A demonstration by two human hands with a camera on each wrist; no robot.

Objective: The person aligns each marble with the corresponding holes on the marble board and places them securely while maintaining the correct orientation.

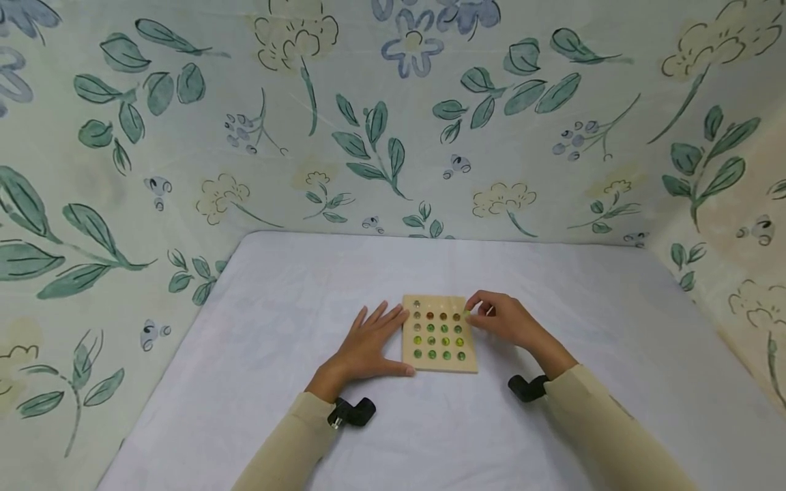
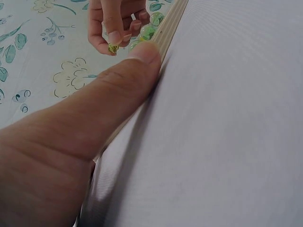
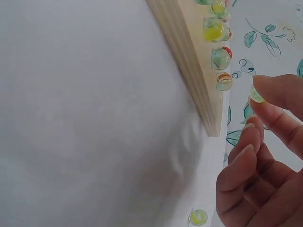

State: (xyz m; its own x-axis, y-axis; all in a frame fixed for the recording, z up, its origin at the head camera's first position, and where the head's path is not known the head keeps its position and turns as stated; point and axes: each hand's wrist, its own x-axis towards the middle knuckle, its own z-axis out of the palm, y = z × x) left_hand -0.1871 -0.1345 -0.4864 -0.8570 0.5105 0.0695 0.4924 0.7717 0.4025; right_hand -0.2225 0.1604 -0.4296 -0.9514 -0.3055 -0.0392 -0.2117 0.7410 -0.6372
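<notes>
A square wooden board (image 1: 439,365) lies on the white cloth, with glass marbles (image 1: 445,341) seated in rows on its top. Only one marble shows in the far row, at its left end. My left hand (image 1: 366,346) steadies the board's left side with spread fingers, its thumb (image 2: 142,54) touching the near edge. Over the board's far right corner, my right hand (image 1: 500,318) pinches a clear yellow-green marble (image 3: 257,96) between thumb and forefinger. In the right wrist view, this marble is held above the board's surface, apart from the seated ones.
A loose yellow-green marble (image 3: 198,217) lies on the cloth beyond the board, seen in the right wrist view. White cloth (image 1: 295,286) covers the tabletop. A floral-patterned curtain (image 1: 393,136) stands behind and at both sides.
</notes>
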